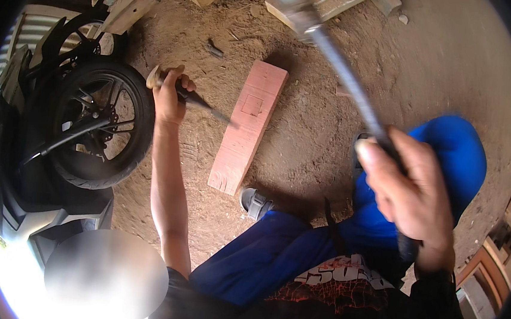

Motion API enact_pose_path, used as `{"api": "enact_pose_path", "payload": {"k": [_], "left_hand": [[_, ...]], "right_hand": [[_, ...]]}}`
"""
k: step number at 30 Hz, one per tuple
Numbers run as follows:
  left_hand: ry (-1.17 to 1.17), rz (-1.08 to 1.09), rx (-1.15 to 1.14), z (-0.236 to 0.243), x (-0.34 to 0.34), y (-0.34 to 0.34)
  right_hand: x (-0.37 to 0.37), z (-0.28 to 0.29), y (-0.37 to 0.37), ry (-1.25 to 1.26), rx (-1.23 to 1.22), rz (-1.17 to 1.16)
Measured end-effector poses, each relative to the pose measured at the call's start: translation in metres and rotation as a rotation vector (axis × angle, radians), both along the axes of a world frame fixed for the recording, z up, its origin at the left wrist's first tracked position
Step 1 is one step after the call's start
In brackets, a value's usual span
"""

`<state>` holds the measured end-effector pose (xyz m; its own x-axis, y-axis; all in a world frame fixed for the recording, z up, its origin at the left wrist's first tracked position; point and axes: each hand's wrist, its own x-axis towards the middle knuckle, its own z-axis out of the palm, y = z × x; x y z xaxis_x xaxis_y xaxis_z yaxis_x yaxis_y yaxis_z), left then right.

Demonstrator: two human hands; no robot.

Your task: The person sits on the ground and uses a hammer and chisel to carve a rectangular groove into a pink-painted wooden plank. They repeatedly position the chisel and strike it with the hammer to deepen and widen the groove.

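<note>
Two tools are held by the person, one in each hand. The left hand [172, 98] closes its fingers around the handle of a chisel [203, 102], and the pale end of this handle comes out beyond the fist. The blade slopes down toward the right, and its tip is at the pinkish wooden block [246, 141], just below a rectangle [252, 105] which is marked on the upper face; if the tip touches the wood, I cannot tell.

The right hand [409, 192] is wrapped firmly around the dark grip of a hammer [348, 83], with the head raised and blurred. The block lies on the bare ground [313, 146], a little tilted, between the chisel hand and the hammer hand. One sandal [257, 204] is near its lower end. At the left stands a motorcycle wheel [144, 115], close to the left forearm.
</note>
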<state>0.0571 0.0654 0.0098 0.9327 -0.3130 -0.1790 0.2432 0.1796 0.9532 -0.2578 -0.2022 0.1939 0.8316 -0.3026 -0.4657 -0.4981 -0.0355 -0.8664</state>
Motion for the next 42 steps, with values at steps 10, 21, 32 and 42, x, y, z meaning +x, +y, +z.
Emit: {"api": "enact_pose_path", "payload": {"k": [10,21,32,42], "left_hand": [[-0.135,-0.967,1.326,-0.044,-0.043,-0.001],[-0.211,-0.732,1.625,-0.104,-0.131,-0.015],[-0.259,-0.657,1.653,-0.094,-0.126,-0.024],[-0.071,-0.576,1.450,-0.085,-0.185,-0.086]], "right_hand": [[-0.033,0.032,-0.056,-0.271,0.337,-0.368],[-0.074,0.011,-0.150,-0.139,0.695,-0.197],[-0.061,0.006,-0.167,-0.125,0.899,-0.031],[-0.020,0.000,-0.148,-0.052,1.007,-0.045]]}}
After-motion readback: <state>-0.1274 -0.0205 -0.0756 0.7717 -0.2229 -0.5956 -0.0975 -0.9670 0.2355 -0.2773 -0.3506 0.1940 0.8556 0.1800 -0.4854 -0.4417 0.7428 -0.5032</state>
